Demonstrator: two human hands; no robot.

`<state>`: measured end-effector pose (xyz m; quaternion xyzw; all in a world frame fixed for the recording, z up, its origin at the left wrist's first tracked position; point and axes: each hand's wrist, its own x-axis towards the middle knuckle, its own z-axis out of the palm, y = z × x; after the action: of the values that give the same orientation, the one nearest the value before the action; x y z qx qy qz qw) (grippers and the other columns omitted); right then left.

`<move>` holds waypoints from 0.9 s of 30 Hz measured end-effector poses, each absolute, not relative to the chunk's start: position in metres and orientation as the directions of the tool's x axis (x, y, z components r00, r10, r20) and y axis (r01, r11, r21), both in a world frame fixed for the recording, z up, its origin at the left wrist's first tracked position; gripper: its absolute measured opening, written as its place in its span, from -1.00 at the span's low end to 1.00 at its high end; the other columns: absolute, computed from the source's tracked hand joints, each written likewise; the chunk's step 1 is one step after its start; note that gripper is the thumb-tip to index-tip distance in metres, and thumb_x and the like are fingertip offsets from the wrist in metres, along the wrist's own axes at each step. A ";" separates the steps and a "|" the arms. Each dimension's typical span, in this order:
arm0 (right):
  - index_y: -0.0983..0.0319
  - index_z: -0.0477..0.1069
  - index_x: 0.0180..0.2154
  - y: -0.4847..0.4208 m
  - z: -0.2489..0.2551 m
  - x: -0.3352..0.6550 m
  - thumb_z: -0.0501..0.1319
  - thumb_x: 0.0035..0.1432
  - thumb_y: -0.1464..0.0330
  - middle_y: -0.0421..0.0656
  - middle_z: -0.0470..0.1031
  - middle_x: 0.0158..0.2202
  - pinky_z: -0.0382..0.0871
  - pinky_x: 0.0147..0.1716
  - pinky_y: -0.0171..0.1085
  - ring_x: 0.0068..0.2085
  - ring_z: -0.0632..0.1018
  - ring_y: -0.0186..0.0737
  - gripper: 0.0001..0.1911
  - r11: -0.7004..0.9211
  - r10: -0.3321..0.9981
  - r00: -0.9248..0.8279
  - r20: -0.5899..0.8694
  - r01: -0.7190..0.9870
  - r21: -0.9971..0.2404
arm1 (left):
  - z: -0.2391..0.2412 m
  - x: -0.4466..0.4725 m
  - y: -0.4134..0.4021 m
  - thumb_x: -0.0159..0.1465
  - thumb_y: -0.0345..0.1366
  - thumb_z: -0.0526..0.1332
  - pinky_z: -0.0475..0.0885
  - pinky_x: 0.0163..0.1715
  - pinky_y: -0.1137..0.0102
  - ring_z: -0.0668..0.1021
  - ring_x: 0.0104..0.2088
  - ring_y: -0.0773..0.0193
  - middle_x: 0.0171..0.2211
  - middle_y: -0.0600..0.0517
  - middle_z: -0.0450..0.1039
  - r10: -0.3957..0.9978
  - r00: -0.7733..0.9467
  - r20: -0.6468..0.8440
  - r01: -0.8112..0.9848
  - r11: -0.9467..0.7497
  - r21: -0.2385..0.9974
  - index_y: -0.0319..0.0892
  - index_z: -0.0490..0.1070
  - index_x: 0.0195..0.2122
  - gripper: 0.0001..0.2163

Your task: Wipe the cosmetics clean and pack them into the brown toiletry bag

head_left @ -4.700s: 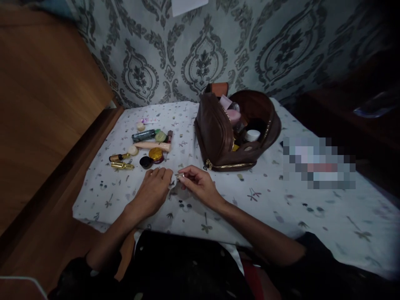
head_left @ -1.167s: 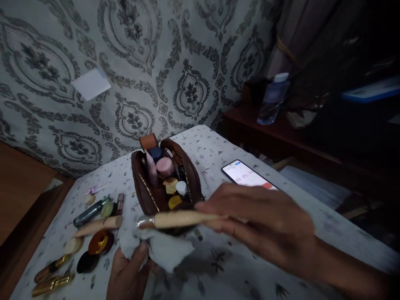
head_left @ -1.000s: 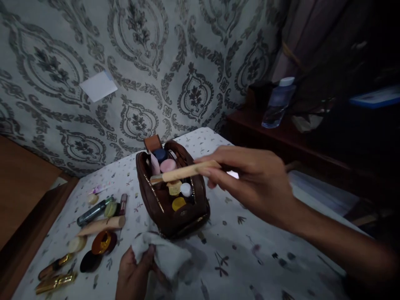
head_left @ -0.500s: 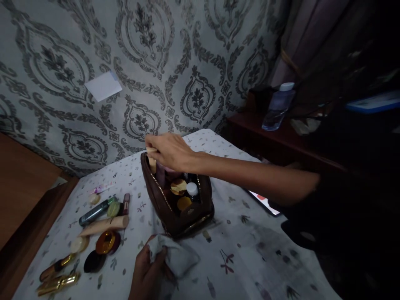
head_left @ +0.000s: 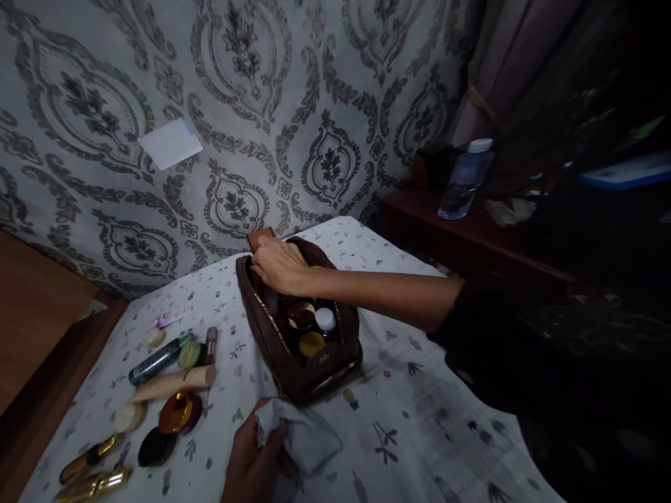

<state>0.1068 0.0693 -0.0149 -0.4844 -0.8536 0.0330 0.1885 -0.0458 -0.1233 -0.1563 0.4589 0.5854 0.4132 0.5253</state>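
A brown zippered toiletry bag stands open on the bed. My right hand reaches into its far end, with fingers bent down and their tips hidden inside; whatever they hold is out of sight. A brown strap shows just behind that hand. Inside the bag's near half are a white-capped bottle, a gold-lidded jar and a shiny round lid. In front of the bag, my left hand is closed around a grey cloth.
Left on the patterned bedsheet lie several cosmetics: a beige tube, a dark tube, an amber jar, a black lid and a gold tube. A water bottle stands on a dark red table.
My right hand has lowered into the bag's far end. The beige item that showed at its fingers is now out of sight, and the brown strap has come into view. The left hand barely moved.
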 end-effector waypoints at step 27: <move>0.26 0.54 -0.19 0.084 -0.007 0.088 0.20 0.08 0.42 0.03 0.58 -0.08 0.44 -0.22 -0.26 -0.06 0.59 -0.05 -0.76 0.243 0.970 -0.199 0.141 0.848 -0.470 | -0.166 -0.046 -0.124 0.09 0.10 0.36 0.27 -0.60 0.49 0.36 -0.67 0.38 -0.66 0.16 0.35 0.981 -0.030 -0.194 0.063 0.195 0.979 -0.21 0.44 -0.33 -0.57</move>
<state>0.0881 0.0843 -0.0066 -0.5977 -0.7605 0.1462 0.2076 -0.0461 -0.1235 -0.1661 0.4589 0.5684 0.4379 0.5240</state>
